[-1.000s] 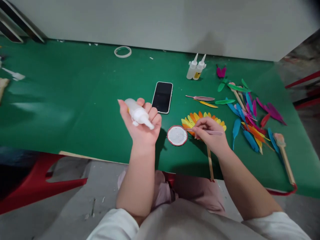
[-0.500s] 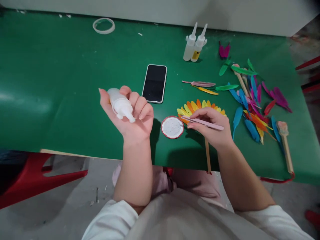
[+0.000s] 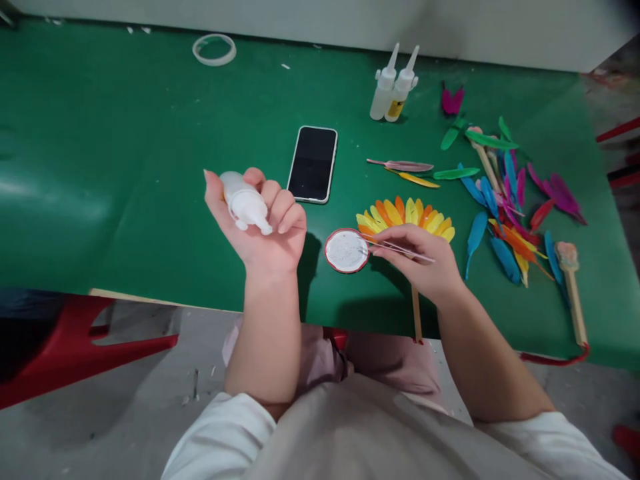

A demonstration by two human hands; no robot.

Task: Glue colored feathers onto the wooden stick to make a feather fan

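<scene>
My left hand, palm up above the table, is closed round a white squeeze bottle whose nozzle points toward the lower right. A pair of pink tweezers is pinched in my right hand. Their tips reach the right rim of a round white disc with a red edge; whether they grip it I cannot make out. Partly behind my right hand lies a fan of yellow and orange feathers on a wooden stick.
A phone lies beyond my left hand. Two nozzle bottles stand at the back, with a tape ring farther left. Loose coloured feathers and a stick with a decorated head spread at right. A red stool stands below left.
The tweezers have turned in my right hand, so both thin arms now show edge-on. My left hand keeps its hold on the bottle. The view has shifted slightly.
</scene>
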